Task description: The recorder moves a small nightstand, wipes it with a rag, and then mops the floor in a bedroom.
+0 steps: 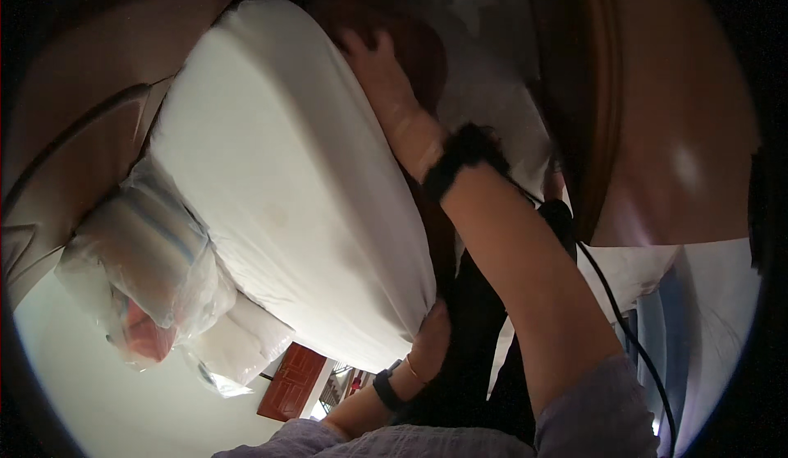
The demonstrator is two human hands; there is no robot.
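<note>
A white fitted sheet (271,146) covers a long mattress that runs from the upper left toward me. At the mattress's near corner, my left hand (432,339) is closed on the sheet's edge, where creases gather; its fingertips are partly hidden. Farther up the same side, my right hand (382,72) reaches along the mattress edge. Its fingers look spread and rest against the sheet's side, a little blurred in the dim light. A black band circles my right wrist, and a dark watch and thin bracelet are on my left.
Clear plastic bags (156,253) of folded bedding lie beyond the mattress's left side. A brown padded headboard (90,105) stands behind them. Brown curved furniture (673,121) rises at the right, with a black cable (611,298) hanging below it. A reddish-brown door (291,382) shows at the lower left.
</note>
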